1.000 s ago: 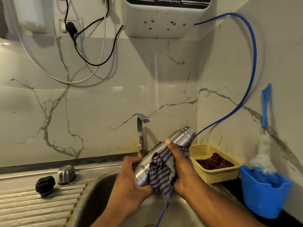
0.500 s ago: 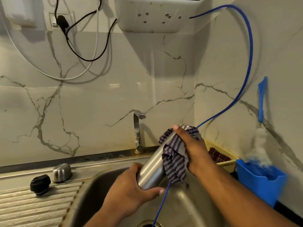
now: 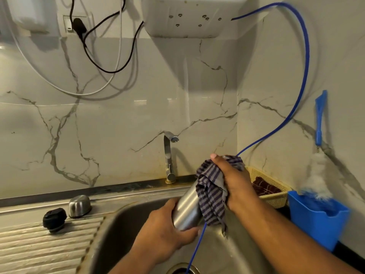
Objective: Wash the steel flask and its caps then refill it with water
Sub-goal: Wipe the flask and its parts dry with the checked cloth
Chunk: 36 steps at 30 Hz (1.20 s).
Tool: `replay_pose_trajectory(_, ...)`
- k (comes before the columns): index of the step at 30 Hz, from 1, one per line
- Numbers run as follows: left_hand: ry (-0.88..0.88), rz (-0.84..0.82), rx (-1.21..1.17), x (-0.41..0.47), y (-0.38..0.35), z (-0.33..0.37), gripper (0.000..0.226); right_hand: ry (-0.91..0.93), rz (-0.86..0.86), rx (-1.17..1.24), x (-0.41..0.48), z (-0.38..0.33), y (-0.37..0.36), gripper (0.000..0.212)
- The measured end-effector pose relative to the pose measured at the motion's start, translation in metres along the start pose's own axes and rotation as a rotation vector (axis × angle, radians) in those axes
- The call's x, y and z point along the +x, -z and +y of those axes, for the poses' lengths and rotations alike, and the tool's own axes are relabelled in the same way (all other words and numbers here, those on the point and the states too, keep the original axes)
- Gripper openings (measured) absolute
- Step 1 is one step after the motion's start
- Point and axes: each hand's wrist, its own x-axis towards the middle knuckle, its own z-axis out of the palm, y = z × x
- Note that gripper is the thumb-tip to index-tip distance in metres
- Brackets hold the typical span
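The left hand (image 3: 164, 232) gripped the lower end of the steel flask (image 3: 187, 208), fingers curled round it. The right hand (image 3: 235, 184) clutched a striped cloth (image 3: 211, 194) wrapped over the flask's upper end. The flask was held tilted above the sink (image 3: 122, 224), its top toward the back right corner. On the draining board (image 3: 39, 244), near its back edge, the black cap (image 3: 54, 219) and the steel cap (image 3: 79, 205) stood just beside each other, well apart from the flask.

Flask (image 3: 186, 208) tilted over sink (image 3: 126, 224): base in my left hand (image 3: 166, 234), near; neck under cloth (image 3: 210, 196) in my right hand (image 3: 235, 184), far. Left cap (image 3: 55, 219), right cap (image 3: 79, 206) side by side on drainboard (image 3: 39, 246), left of sink. Tap (image 3: 168, 157) behind sink. Basket (image 3: 276, 198) right of sink; bin (image 3: 316, 220) holding brush (image 3: 319, 171) further right.
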Motion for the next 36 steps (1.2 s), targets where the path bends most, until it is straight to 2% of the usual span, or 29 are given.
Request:
replay_pose_trajectory(2,-0.06,0.184,0.337,-0.002,-0.004,0.008,0.091,-0.014,0.089,0.024,0.003,0.004,0.003,0.049)
replay_pose_trajectory(4,-0.103,0.242,0.438,-0.001,-0.004,0.01,0.092,-0.038,0.089,0.064,0.007,0.003,0.005,0.054)
replay_pose_trajectory(6,-0.091,0.169,0.262,0.001,-0.002,0.005,0.091,-0.046,0.034,0.052,0.009,0.0,0.007,0.058)
replay_pose_trajectory(8,-0.02,0.004,-0.056,0.002,0.0,-0.002,0.085,-0.047,-0.062,0.028,0.004,-0.003,0.004,0.052)
replay_pose_trajectory(10,0.026,-0.186,-0.27,0.006,0.006,-0.011,0.085,-0.028,-0.19,0.052,-0.001,-0.003,0.002,0.044)
replay_pose_trajectory(12,0.05,-0.303,-0.37,0.006,0.012,-0.015,0.08,-0.01,-0.285,0.102,-0.004,-0.003,0.0,0.038)
replay_pose_trajectory(13,0.049,-0.312,-0.362,0.006,0.012,-0.015,0.075,-0.01,-0.281,0.106,-0.005,-0.001,-0.001,0.043)
replay_pose_trajectory(15,0.028,-0.228,-0.258,0.006,0.006,-0.015,0.069,-0.026,-0.206,0.051,-0.011,0.008,-0.006,0.061)
replay_pose_trajectory(17,0.043,-0.064,-0.117,0.004,-0.001,-0.009,0.063,-0.028,-0.13,-0.028,-0.019,0.027,-0.014,0.076)
replay_pose_trajectory(19,0.039,0.107,0.028,0.001,-0.003,-0.003,0.063,-0.077,-0.143,-0.054,-0.027,0.044,-0.021,0.091)
replay_pose_trajectory(20,0.018,0.166,0.093,0.001,-0.003,-0.002,0.065,-0.107,-0.163,-0.031,-0.03,0.048,-0.023,0.091)
replay_pose_trajectory(23,-0.057,0.224,0.176,-0.001,0.004,0.003,0.067,-0.074,-0.204,-0.03,-0.028,0.032,-0.022,0.076)
replay_pose_trajectory(26,-0.11,0.249,0.282,-0.002,0.006,0.008,0.071,-0.011,-0.119,0.029,-0.016,0.005,-0.012,0.061)
replay_pose_trajectory(28,-0.1,0.245,0.328,-0.002,0.003,0.006,0.077,0.027,-0.051,0.082,-0.013,0.001,-0.009,0.063)
replay_pose_trajectory(30,-0.061,0.251,0.342,-0.003,0.003,0.003,0.079,0.03,-0.041,0.017,-0.022,0.013,-0.014,0.075)
replay_pose_trajectory(32,-0.035,0.292,0.346,-0.003,0.006,-0.001,0.074,0.021,-0.097,-0.095,-0.031,0.032,-0.021,0.073)
replay_pose_trajectory(34,0.017,0.352,0.295,-0.003,0.011,-0.004,0.062,0.079,-0.122,-0.187,-0.037,0.043,-0.026,0.06)
replay_pose_trajectory(36,0.089,0.388,0.202,-0.002,0.015,-0.008,0.058,0.273,-0.025,-0.285,-0.039,0.031,-0.026,0.041)
